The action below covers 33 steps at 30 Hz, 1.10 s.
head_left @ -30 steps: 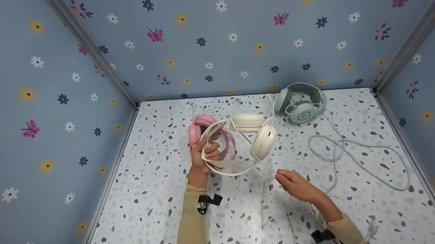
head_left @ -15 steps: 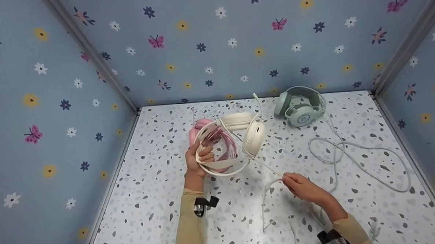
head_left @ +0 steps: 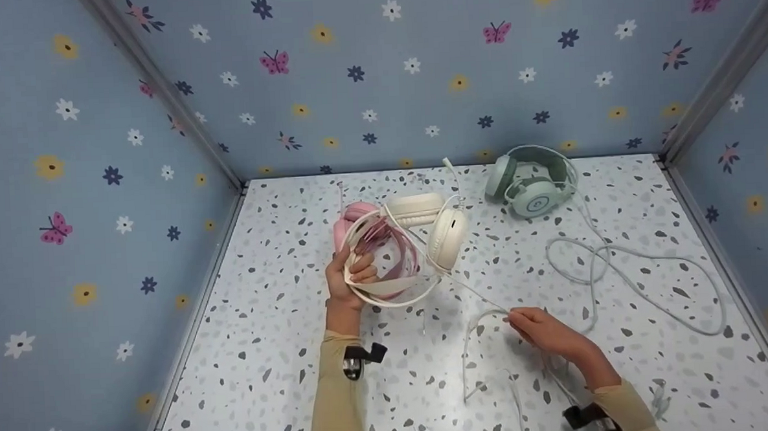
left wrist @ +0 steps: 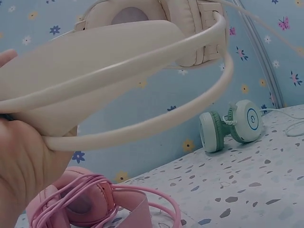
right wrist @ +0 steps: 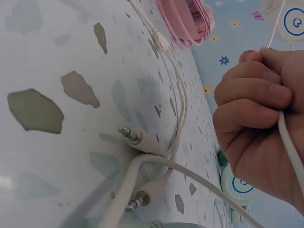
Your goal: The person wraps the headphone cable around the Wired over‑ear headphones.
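Note:
My left hand grips the headband of a cream-white headset, holding it raised over the table. Its ear cups point right, and a thin microphone boom sticks up from one. In the left wrist view the padded band and outer hoops run out from the palm. My right hand pinches the headset's white cable, which runs straight from the lower ear cup. The right wrist view shows the cable passing through the curled fingers and out below.
Behind the white headset lies a pink headset with its cord wound around it. A green headset stands back right, its long cord looped across the table. Two audio plugs lie near the right hand. Patterned walls enclose the table.
My right hand has moved right and slightly down, so a longer stretch of cable shows between it and the headset. The left hand with the headset has shifted a little left.

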Each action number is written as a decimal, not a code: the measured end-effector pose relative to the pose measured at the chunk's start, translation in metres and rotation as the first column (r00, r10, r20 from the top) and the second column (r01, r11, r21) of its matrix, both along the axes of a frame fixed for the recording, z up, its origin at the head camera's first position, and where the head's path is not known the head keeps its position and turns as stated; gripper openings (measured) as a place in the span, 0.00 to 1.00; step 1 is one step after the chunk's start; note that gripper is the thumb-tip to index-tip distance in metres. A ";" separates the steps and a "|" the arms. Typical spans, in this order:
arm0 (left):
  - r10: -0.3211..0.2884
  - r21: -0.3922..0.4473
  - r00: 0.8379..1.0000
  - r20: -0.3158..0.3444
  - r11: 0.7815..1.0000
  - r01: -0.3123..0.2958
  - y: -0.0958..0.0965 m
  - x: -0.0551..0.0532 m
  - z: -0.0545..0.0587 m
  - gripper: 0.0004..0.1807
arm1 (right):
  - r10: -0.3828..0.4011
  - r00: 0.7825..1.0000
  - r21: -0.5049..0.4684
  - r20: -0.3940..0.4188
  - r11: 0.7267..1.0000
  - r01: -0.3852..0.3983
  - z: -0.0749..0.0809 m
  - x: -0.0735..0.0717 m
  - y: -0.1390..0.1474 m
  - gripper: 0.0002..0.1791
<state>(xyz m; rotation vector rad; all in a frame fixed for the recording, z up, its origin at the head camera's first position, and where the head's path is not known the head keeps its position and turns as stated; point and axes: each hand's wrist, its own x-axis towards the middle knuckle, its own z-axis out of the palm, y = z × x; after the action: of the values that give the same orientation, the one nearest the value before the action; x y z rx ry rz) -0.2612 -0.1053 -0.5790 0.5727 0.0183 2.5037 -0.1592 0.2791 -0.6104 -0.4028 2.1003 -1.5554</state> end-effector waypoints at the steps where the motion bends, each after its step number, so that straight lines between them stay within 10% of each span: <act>1: -0.003 0.002 1.000 -0.004 1.000 0.003 0.000 0.001 0.000 0.10 | 0.004 1.000 0.008 0.011 1.000 -0.004 0.000 0.000 0.001 0.25; 10: -0.129 -0.031 0.984 -0.124 0.992 0.126 0.000 0.005 -0.004 0.12 | 0.055 0.998 0.158 -0.016 0.986 -0.052 0.007 -0.042 0.010 0.28; 20: -0.389 -0.176 0.888 -0.246 0.919 0.354 0.015 0.008 -0.002 0.12 | 0.182 0.969 0.283 -0.169 0.950 -0.130 0.045 -0.124 -0.006 0.18; 28: -0.532 -0.276 0.805 -0.265 0.841 0.465 0.023 0.011 0.003 0.14 | 0.419 0.792 0.463 -0.445 0.864 -0.197 0.098 -0.153 -0.027 0.16; 33: -0.508 -0.346 0.803 -0.310 0.847 0.403 0.022 0.016 0.008 0.11 | 0.525 0.620 0.621 -0.584 0.780 -0.076 0.116 -0.158 -0.031 0.26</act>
<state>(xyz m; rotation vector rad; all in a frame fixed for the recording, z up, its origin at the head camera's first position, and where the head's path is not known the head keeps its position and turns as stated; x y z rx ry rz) -0.2452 -0.0834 -0.5714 0.8428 0.3234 1.8399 -0.3175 0.2483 -0.4939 -1.2825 2.7213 -0.5149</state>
